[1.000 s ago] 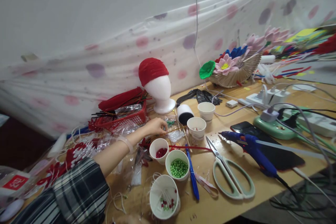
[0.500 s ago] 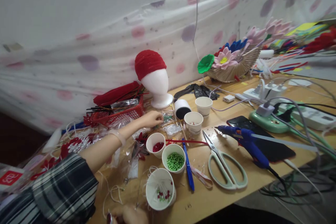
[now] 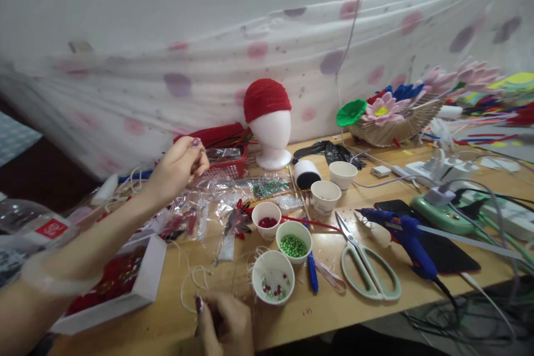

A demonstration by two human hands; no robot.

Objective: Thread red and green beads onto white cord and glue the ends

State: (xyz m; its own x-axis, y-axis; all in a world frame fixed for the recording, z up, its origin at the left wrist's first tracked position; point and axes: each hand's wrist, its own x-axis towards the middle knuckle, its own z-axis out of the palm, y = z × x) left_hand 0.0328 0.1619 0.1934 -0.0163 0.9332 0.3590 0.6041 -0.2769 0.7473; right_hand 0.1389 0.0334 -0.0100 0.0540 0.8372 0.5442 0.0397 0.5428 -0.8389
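Note:
My left hand (image 3: 182,166) is raised over the left part of the table, its fingers pinched together; anything between them is too small to make out. Behind it stands a red basket (image 3: 228,169), and below lie clear plastic bags (image 3: 200,200). At the near table edge my right hand (image 3: 227,322) has its fingers curled toward the thumb, and what they hold is hidden. Beside it stands a paper cup (image 3: 272,260) with red and green beads on thin strands. Two more cups hold green beads (image 3: 293,246) and red beads (image 3: 267,223). White cord (image 3: 194,283) lies nearby.
A white foam head (image 3: 273,136) wears a red cap (image 3: 267,100). Scissors (image 3: 362,261), a blue pen (image 3: 312,272) and a blue glue gun (image 3: 400,228) lie to the right, near power strips (image 3: 438,214). An open white box (image 3: 146,278) sits at left.
My left hand has lifted off the plastic bags and drawn back to the left. My right hand shows more fully. The view has shifted, uncovering the white box at left.

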